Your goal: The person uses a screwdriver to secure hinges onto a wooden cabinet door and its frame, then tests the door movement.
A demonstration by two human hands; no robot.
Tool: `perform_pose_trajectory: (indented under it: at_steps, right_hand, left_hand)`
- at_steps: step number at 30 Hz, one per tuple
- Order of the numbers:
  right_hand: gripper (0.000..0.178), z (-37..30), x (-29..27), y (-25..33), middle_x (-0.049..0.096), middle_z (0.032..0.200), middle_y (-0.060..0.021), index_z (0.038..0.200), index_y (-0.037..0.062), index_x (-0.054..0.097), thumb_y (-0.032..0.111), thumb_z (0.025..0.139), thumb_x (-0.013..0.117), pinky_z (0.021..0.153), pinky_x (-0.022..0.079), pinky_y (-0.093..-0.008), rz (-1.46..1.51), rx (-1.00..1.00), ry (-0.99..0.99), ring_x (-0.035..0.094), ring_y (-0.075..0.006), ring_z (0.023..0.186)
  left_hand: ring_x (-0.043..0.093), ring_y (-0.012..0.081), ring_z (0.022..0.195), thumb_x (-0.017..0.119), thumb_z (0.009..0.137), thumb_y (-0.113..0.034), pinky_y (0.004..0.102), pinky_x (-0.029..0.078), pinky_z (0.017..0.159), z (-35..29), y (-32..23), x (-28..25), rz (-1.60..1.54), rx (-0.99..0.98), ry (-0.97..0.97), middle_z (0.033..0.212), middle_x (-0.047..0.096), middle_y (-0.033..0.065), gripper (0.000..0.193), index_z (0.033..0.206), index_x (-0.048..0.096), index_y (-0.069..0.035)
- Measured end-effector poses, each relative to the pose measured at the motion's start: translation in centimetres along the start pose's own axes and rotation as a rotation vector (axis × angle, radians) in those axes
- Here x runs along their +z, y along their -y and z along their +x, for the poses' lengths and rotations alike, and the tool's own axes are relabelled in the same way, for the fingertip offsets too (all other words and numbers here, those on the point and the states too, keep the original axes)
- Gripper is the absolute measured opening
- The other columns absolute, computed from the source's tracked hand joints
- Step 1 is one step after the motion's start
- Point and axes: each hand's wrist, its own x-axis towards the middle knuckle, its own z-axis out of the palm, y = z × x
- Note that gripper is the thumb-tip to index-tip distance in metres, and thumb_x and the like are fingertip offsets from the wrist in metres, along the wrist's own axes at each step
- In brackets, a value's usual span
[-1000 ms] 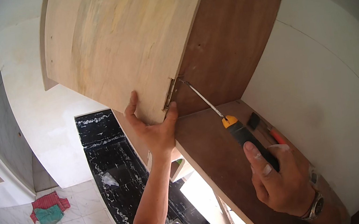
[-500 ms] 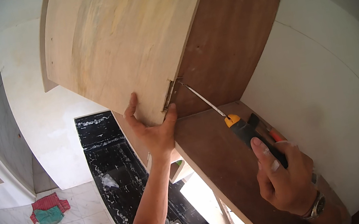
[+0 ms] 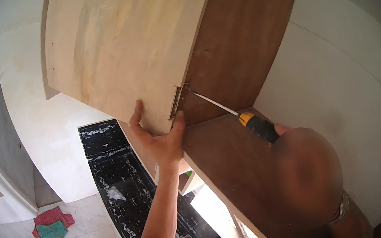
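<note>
Our left grip [image 3: 160,141] clasps the wooden panel [image 3: 123,49]; our right grip [image 3: 308,175], blurred, holds the screwdriver [image 3: 255,126]. We should press squarely beside the hinge [image 3: 175,103].

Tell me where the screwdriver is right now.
In the head view, the screwdriver is right of centre, in the right hand, its tip near the hinge on the wooden panel.

A blur covers the right hand [image 3: 308,175], and the rear of the screwdriver [image 3: 247,118] is hidden there. Whether its tip touches the hinge [image 3: 175,102] is too small to tell. The frame crops the wooden panel [image 3: 127,44].
</note>
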Motion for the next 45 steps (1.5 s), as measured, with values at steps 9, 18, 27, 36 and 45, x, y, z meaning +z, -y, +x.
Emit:
perform_pose_trajectory:
  at_steps: [9, 18, 27, 36, 45]
  right_hand:
    - [0.028, 1.7, -1.0, -1.2, 0.053, 0.070, 0.0028, 0.123, -0.0045, 0.067, 0.005, 0.101, 0.053, 0.053, 0.034, -0.0228, 0.596, 0.503, -0.025, 0.042, -0.0021, 0.060]
    - [0.032, 1.1, -1.0, -0.1, 0.060, 0.078, -0.0072, 0.124, -0.0012, 0.065, 0.009, 0.094, 0.064, 0.053, 0.045, -0.0287, 0.086, -0.031, 0.053, 0.054, -0.0134, 0.060]
    - [0.036, -1.4, 2.2, 0.0, 0.058, 0.087, -0.0116, 0.123, 0.0004, 0.063, 0.010, 0.089, 0.068, 0.058, 0.054, -0.0334, -0.131, -0.170, -0.055, 0.062, -0.0202, 0.065]
    - [0.034, -0.5, 1.0, 1.3, 0.057, 0.089, -0.0111, 0.124, 0.0036, 0.063, 0.011, 0.091, 0.067, 0.054, 0.050, -0.0321, -0.161, -0.041, -0.030, 0.059, -0.0190, 0.065]
    - [0.049, -1.7, 2.1, 1.3, 0.055, 0.089, -0.0084, 0.129, 0.0072, 0.059, 0.011, 0.084, 0.077, 0.049, 0.049, -0.0330, -0.138, -0.106, -0.043, 0.057, -0.0187, 0.063]
  left_hand:
    - [0.047, 0.0270, 0.130, 0.086, 0.073, -0.007, 0.0402, 0.036, 0.115, 0.1, 0.7, 0.1, -0.017, 0.024, -0.007, 0.139, 0.045, 0.0146, 0.088, 0.146, 0.038, -0.006]
    - [0.045, 0.0276, 0.132, 0.086, 0.073, -0.004, 0.0405, 0.034, 0.117, 0.5, -0.1, -0.6, 0.059, -0.012, -0.018, 0.142, 0.044, 0.0152, 0.089, 0.148, 0.037, -0.008]
    - [0.044, 0.0302, 0.133, 0.084, 0.073, -0.003, 0.0436, 0.034, 0.116, 0.1, 0.4, 0.7, 0.050, -0.003, -0.028, 0.143, 0.041, 0.0162, 0.090, 0.148, 0.035, -0.008]
    - [0.043, 0.0303, 0.134, 0.082, 0.073, -0.003, 0.0442, 0.035, 0.117, -0.1, -0.4, 1.2, 0.025, -0.068, -0.043, 0.146, 0.038, 0.0174, 0.092, 0.149, 0.031, -0.009]
    - [0.044, 0.0321, 0.134, 0.082, 0.073, -0.007, 0.0456, 0.037, 0.117, -0.3, -0.5, 1.1, -0.068, -0.101, -0.030, 0.145, 0.038, 0.0173, 0.093, 0.150, 0.031, -0.009]
